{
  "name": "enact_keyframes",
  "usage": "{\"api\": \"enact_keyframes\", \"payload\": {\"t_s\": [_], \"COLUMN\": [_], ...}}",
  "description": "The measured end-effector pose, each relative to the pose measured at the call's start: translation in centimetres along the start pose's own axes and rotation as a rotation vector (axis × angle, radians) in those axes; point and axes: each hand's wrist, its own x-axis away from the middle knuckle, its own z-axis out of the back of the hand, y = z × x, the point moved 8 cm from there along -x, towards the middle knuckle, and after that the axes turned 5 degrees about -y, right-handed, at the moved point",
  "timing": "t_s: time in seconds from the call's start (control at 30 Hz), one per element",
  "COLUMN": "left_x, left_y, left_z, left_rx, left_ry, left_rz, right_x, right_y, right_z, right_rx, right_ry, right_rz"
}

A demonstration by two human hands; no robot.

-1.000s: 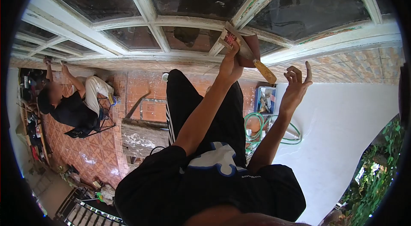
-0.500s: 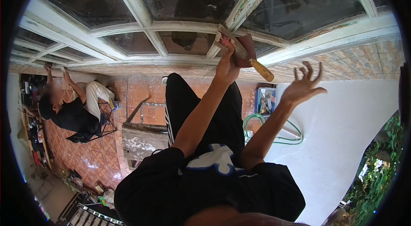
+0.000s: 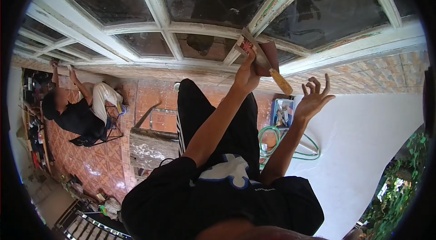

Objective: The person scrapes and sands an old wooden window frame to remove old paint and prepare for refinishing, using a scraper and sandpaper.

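My left hand [image 3: 245,75] is closed around a folded sheet of sandpaper [image 3: 271,54] and a scraper [image 3: 281,82] with a worn yellow handle. The sandpaper shows a brown face and a pale back with red print. Both are up against the white window frame [image 3: 213,30], whose paint is chipped; the fingers partly hide where they touch. My right hand [image 3: 312,102] is raised in the air right of the scraper handle, fingers apart and curled slightly, holding nothing.
A wooden bench [image 3: 152,149] stands left of my legs. To the right are a blue bin [image 3: 282,112] of tools and a green hose [image 3: 269,129]. Another person [image 3: 77,117] sits on a folding chair at the left, hands at the frame.
My right hand has moved left, nearer the scraper handle. My left hand, with the sandpaper and scraper, sits slightly lower and further right in view, as does the window frame.
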Motion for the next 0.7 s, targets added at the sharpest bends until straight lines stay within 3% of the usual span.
{"api": "enact_keyframes", "payload": {"t_s": [0.2, 0.4, 0.43, 0.53, 0.6, 0.63, 0.7], "left_x": [-0.2, -0.3, -0.3, -0.1, 0.0, 0.1, -0.4], "left_y": [-0.2, -0.1, -0.2, -0.5, -0.4, -0.3, 0.0], "left_z": [0.1, -0.4, -0.5, -0.5, -0.3, 0.0, 0.5], "left_rx": [0.007, 0.020, 0.011, 0.020, 0.006, -0.016, -0.048], "left_ry": [-0.002, 0.005, 0.001, -0.015, 0.009, 0.042, 0.066], "left_rz": [0.002, 0.000, -0.007, 0.025, 0.031, 0.027, 0.007], "right_x": [0.7, -1.3, -2.3, -0.1, -0.8, -0.8, -1.1], "right_y": [0.5, -4.3, -0.9, 3.4, -0.3, -1.2, -2.2], "right_z": [0.0, 3.0, 2.1, -6.6, -4.0, -2.7, -1.6], "right_rx": [-0.023, -0.032, 0.126, -0.301, -0.154, -0.257, -0.156], "right_ry": [-0.038, 0.159, 0.162, -0.200, -0.068, -0.035, 0.078], "right_rz": [-0.027, 0.203, 0.137, -0.179, 0.002, -0.025, 0.034]}}
